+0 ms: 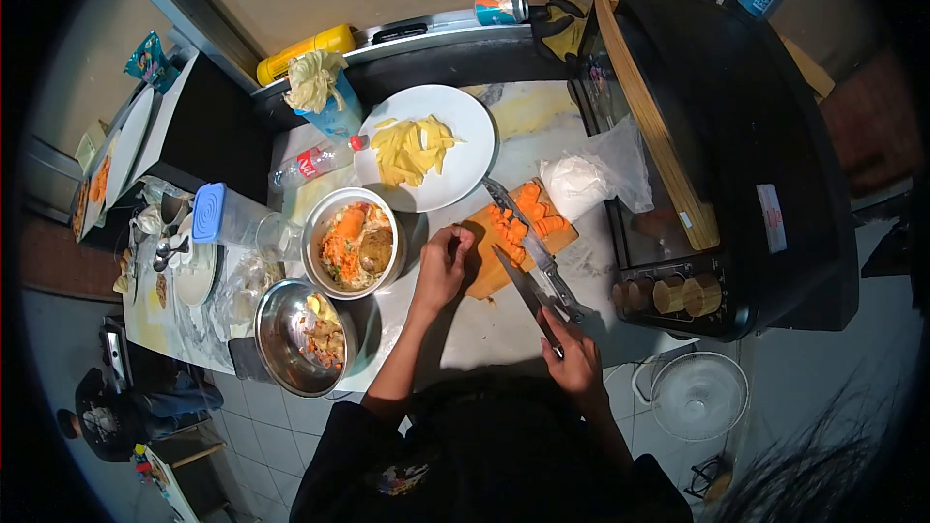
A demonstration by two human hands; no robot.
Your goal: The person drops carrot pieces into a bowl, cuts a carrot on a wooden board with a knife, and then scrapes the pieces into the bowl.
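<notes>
My right hand (573, 360) is wrapped round the handle of a knife (523, 283), its blade pointing up and left over the wooden cutting board (486, 273). Chopped orange pieces (531, 201), which look like carrot, lie on the board. A second long blade-like tool (536, 250) with a dark handle lies across the board beside them. My left hand (446, 263) is at the board's left edge, fingers curled together; whatever they hold, if anything, is hidden. Left of it stands a white pot (308, 254) holding grated orange shreds, a whole carrot (350, 223) and a brown potato-like item (376, 250).
A white plate (470, 121) holds yellow strips. A steel bowl (274, 360) contains peelings. A bag of white powder (573, 184) sits near a black oven (736, 155). A bottle (300, 170) and blue-lidded container (221, 218) stand left. Another person (111, 416) is at far left.
</notes>
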